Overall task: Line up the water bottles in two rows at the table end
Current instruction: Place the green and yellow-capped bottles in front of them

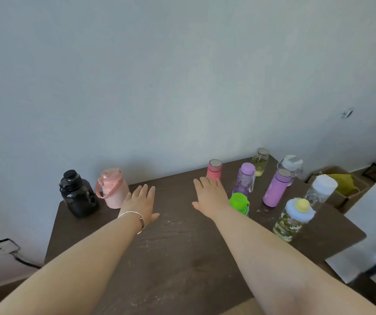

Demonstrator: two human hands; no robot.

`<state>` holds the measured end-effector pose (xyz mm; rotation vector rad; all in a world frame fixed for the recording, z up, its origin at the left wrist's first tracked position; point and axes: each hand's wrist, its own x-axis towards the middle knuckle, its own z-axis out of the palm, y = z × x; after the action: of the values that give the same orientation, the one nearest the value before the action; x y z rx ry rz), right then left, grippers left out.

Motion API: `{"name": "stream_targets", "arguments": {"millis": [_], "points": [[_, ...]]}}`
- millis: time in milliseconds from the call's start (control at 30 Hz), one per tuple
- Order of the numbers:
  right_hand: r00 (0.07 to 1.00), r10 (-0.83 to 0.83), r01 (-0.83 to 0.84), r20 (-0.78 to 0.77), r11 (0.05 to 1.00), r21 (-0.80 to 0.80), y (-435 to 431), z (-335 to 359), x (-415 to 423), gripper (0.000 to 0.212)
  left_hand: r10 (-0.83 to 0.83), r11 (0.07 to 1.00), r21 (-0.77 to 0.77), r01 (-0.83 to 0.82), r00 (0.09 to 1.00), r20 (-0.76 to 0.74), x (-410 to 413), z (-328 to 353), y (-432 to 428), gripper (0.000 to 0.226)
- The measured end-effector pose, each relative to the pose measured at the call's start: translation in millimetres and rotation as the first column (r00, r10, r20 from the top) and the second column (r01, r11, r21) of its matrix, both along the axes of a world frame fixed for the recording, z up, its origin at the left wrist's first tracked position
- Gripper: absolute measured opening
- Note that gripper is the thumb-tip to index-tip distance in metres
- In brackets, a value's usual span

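Several water bottles stand upright on the dark table (175,246). At the far left are a black jug (78,194) and a pink jug with a handle (112,188). On the right stand a pink flask (214,170), a purple clear bottle (245,179), a green-capped bottle (240,203), a lilac flask (276,190), a clear jar (260,161), two white-capped clear bottles (290,165) (322,189) and a patterned bottle with a yellow knob (292,220). My left hand (141,201) lies flat and empty beside the pink jug. My right hand (212,196), flat and empty, is just in front of the pink flask.
A pale wall runs along the table's far edge. A cardboard box (350,189) with yellow-green cloth sits beyond the right end. A white surface (373,223) lies at the right. A wall socket with a cable (4,247) is low on the left.
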<state>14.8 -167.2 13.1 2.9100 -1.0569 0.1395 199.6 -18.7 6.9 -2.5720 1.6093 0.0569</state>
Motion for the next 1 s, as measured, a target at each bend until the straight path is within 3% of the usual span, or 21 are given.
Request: {"name": "stream_targets", "arguments": {"millis": [400,700,1000], "points": [[0.997,0.037,-0.039,0.071,0.999,0.027,-86.5,2.4,-183.0,0.085,-0.066,0.998,-0.002,0.066,0.992,-0.104,-183.5,-3.8,-108.6,0.094],[0.987,-0.156,0.152,0.037,0.984,0.087,-120.3,-18.8,-255.3,0.086,-0.068,0.998,-0.017,0.066,0.981,-0.180,-214.9,-3.9,-153.3,0.085],[0.935,-0.347,0.325,0.070,0.920,0.218,-136.9,-44.7,-288.1,0.085,-0.090,0.994,0.036,0.104,0.956,-0.278,-213.8,-28.3,-185.6,0.095]]}}
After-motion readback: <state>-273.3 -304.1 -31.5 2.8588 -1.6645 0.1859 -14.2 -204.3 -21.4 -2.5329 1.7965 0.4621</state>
